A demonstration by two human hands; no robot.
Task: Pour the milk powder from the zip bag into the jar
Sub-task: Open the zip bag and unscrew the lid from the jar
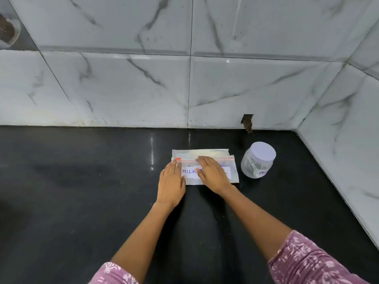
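A clear zip bag (pixel 207 153) with a red zip strip and a white label reading "MILK" lies flat on the black counter (pixel 82 191). My left hand (pixel 171 184) rests on the bag's left end with straight fingers. My right hand (pixel 212 174) lies flat across the middle of the bag and covers part of the label. A clear plastic jar (pixel 258 160) with a white lid on stands upright just right of the bag, apart from both hands.
White marble-look wall tiles (pixel 184 89) rise behind the counter and along the right side, forming a corner near the jar. A small broken hole (pixel 248 121) shows in the back wall. A round container (pixel 8 29) sits at the far upper left.
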